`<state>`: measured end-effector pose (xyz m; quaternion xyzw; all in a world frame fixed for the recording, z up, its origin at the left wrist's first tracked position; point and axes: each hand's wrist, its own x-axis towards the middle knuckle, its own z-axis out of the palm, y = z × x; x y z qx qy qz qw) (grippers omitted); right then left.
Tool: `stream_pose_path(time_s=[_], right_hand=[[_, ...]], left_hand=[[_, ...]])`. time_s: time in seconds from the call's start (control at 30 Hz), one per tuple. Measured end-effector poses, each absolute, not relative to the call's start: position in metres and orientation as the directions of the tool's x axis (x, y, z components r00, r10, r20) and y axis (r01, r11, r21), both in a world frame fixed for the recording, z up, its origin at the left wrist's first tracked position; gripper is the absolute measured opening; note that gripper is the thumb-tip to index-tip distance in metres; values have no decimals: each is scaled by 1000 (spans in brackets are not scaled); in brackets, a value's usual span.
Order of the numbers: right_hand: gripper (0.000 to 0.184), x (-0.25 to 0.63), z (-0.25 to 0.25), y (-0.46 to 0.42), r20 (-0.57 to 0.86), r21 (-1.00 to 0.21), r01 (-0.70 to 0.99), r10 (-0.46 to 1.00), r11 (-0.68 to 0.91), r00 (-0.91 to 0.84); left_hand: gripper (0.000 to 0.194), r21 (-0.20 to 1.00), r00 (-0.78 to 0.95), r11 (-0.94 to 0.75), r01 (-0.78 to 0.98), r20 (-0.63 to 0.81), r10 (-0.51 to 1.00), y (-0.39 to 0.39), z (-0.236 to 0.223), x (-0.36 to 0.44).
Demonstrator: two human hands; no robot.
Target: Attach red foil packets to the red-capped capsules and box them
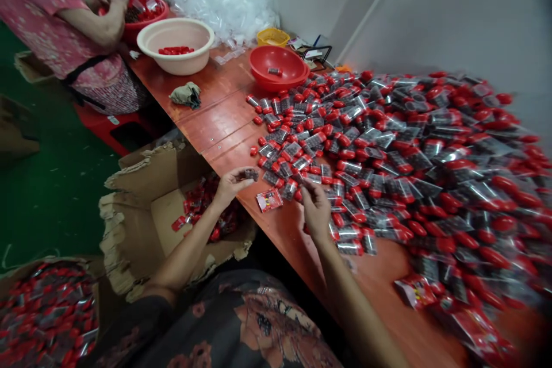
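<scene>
My left hand [230, 183] is raised over the table's near edge, fingers pinched on a small clear packet [249, 174] with dark contents. My right hand [315, 206] rests at the edge of a big heap of small red-capped clear packets [409, 155], fingers curled down onto one of them; what it grips is hidden. A red printed sachet [269, 199] lies flat on the wood between my two hands. Below my left arm stands a torn cardboard box [142, 213] with several red packets inside.
On the reddish wooden table [215, 121] stand a red bowl [278, 66], a cream basin [176, 43] with red caps, a yellow basket [272, 37] and a crumpled cloth [186, 94]. Another person in pink [47, 6] works at the far left. A second box of packets [43, 310] sits bottom left.
</scene>
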<state>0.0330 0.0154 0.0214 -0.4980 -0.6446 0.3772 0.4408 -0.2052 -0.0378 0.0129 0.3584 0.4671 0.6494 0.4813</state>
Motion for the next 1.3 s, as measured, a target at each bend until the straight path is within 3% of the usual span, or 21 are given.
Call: stream_pose_path(time_s=[0.13,0.23,0.33,0.57,0.6,0.67,0.73,0.77,0.83,0.97,1.07,1.3], right_hand=[[28,-16,24,49,376,-612,543,815,576,-441],[33,-65,24,81,312,-373,590,696,716,-647],[36,-99,20,101,227,-291,622,684,727,-693],[26,-110,16,104,193,-385,567,664,729,-723],[29,-104,18,100,205,-445,554,683,703,-702],[39,-85,23,88,218,-677,439,731,591,-647],[48,-56,31,69,190,-907,190,768,376,-612],[51,-39,36,57,165,-956,95,774,279,-612],[52,-3,47,30,121,-982,41,771,187,-626],[49,59,68,-24,90,-975,113,811,189,-579],[41,92,72,-59,93,-975,144,895,172,-437],[38,155,70,-116,81,-996,41,996,83,-39]], left_hand=[[40,947,-364,-120,-298,3,932,-43,12,-198],[42,940,-362,-89,-328,-38,931,-51,15,-195],[44,923,-329,-39,-382,-96,939,-62,22,-196],[42,865,-285,3,-502,-168,944,-82,35,-203],[41,860,-274,4,-510,-166,947,-84,36,-202],[42,864,-249,12,-504,-158,956,-85,37,-199],[44,886,-216,24,-464,-139,966,-86,36,-191],[44,901,-191,28,-432,-122,974,-87,36,-186],[44,930,-119,39,-365,-88,989,-88,35,-172],[46,955,44,93,-281,-84,995,-91,37,-131],[48,955,166,134,-264,-92,982,-96,41,-97],[49,974,396,114,-198,-27,918,-106,48,-36]])
